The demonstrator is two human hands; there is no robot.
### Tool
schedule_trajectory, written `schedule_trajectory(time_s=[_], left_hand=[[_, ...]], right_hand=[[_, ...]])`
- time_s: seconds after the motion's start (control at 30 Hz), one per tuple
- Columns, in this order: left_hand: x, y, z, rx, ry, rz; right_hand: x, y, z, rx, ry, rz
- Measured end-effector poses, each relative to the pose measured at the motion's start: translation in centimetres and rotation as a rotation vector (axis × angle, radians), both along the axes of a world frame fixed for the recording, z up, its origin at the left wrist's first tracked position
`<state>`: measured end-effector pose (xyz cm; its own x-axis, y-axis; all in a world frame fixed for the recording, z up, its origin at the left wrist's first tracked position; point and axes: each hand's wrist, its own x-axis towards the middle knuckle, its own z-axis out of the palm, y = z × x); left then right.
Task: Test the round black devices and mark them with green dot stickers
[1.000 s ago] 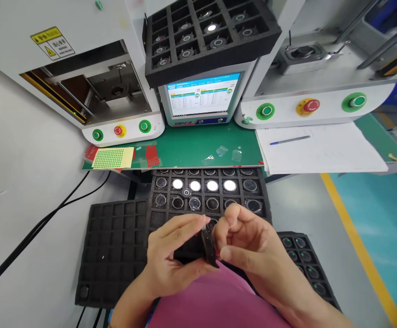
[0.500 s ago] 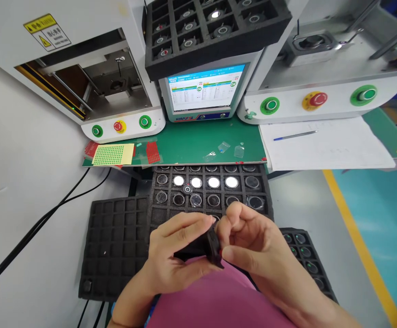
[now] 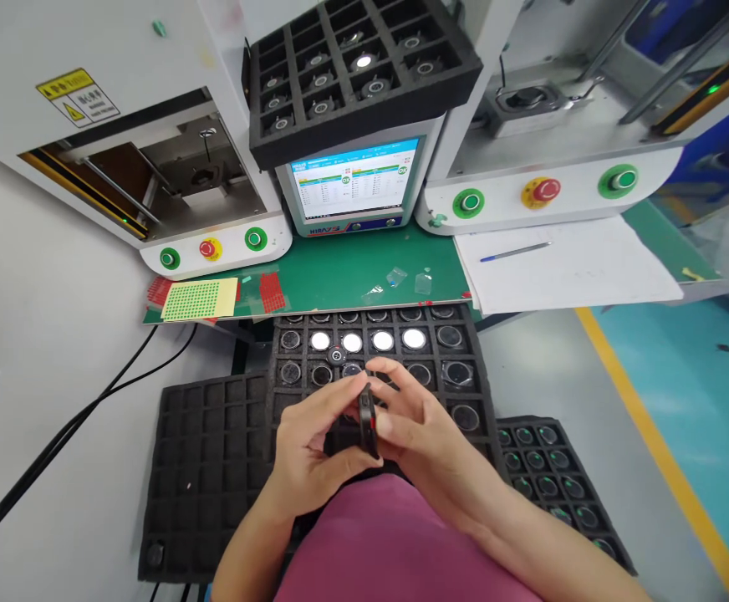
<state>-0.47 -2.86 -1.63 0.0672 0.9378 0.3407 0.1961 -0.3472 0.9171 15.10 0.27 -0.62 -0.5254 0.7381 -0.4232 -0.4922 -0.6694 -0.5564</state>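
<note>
My left hand and my right hand both grip a small round black part, held on edge between the fingertips, with a bit of red on its rim. The hands hover over the near rows of a black foam tray whose cells hold round parts, some with bright white faces. A single loose round part lies on top of the tray's grid. My pink sleeve or shirt fills the bottom of the view.
An empty black foam tray lies to the left, another with green-ringed parts to the right. Beyond are a green mat, a screen, two white machines with green and red buttons, papers with a pen, cables.
Both hands have moved forward and up over the tray, and the black part now stands more upright between the fingertips. The camera view has shifted slightly.
</note>
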Motion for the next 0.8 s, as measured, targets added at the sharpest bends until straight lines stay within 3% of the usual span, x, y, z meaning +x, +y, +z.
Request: schedule_trajectory(time_s=[0.2, 0.3, 0.57, 0.8], left_hand=[[1.4, 0.4, 0.5, -0.381, -0.639, -0.184], [2.2, 0.2, 0.7, -0.467, -0.768, -0.174], [3.2, -1.0, 0.3, -0.423, -0.453, -0.004], [2.7, -1.4, 0.9, -0.358, -0.123, -0.031]], right_hand=[[0.5, -0.1, -1.3, 0.237, -0.152, -0.246], [0.1, -0.5, -1.5, 0.263, -0.162, -0.351], [-1.1, -2.1, -0.8, 0.428, -0.124, -0.265], [-1.6, -2.5, -0.6, 0.313, -0.102, -0.185]])
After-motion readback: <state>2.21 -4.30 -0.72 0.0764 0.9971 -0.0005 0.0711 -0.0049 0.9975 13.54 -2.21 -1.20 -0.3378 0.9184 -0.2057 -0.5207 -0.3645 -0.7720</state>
